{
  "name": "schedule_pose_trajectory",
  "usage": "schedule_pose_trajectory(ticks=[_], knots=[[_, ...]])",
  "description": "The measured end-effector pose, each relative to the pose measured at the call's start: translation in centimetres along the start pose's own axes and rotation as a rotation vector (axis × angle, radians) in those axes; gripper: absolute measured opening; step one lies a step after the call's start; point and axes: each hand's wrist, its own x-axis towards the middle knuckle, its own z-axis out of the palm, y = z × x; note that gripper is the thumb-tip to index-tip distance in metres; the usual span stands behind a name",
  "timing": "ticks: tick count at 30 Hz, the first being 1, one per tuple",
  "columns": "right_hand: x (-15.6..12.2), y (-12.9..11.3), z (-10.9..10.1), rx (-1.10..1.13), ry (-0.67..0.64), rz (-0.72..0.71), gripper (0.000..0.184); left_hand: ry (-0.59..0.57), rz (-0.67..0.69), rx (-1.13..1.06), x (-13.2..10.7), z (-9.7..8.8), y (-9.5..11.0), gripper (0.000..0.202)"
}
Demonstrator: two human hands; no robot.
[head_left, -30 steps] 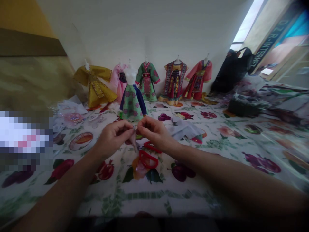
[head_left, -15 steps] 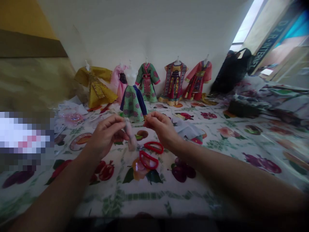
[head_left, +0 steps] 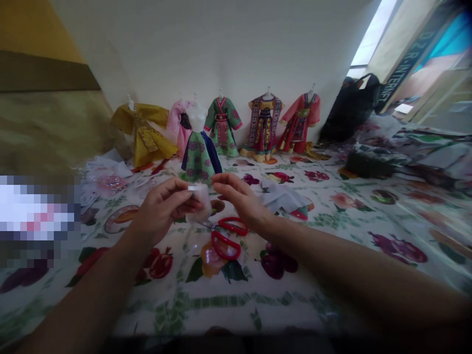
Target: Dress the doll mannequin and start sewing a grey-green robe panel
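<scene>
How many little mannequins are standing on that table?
6. Along the wall, left to right: yellow mannequin, pink mannequin, green mannequin, patterned mannequin, red mannequin. The green-skirted mannequin stands in front, partly hiding the pink one. Others may be hidden.

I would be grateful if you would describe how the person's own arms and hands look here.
Both the left hand and the right hand are ungloved. The left forearm and right forearm are bare, with no sleeve, watch or bracelet visible. The picture is too dim and soft to rule out small rings.
</scene>
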Motion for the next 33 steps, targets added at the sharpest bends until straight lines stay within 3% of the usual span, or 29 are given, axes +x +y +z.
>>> schedule_pose_trajectory(ticks=[4, 7, 11, 24, 29, 33], knots=[[-0.7, -0.9, 0.4, -0.205, -0.019, -0.251, 0.024, -0.017, 0.084, 0.107, -0.1, 0.2, -0.5, 0.015], [-1.2, -0.9, 0.8, -0.291, -0.113, -0.282, 0.025, -0.052, 0.148, 0.180, -0.1, 0.4, -0.9, 0.015], [-1.1, -0.3, 1.0, -0.283, -0.081, -0.310, 0.013, -0.120, 0.163, 0.207, -0.2, 0.5, -1.1, 0.015], [-0.9, -0.2, 0.7, -0.165, -0.126, -0.220, 0.020, -0.143, 0.105, 0.120, -0.2, 0.3, -0.9, 0.012], [-1.0, -0.7, 0.2, -0.137, -0.060, -0.230, 0.014, -0.156, 0.092, 0.131, -0.4, 0.4, -0.7, 0.014], [-0.8, -0.7, -0.2, -0.137, -0.102, -0.148, 0.019, -0.177, 0.102, 0.156, -0.4, 0.3, -0.7, 0.014]])
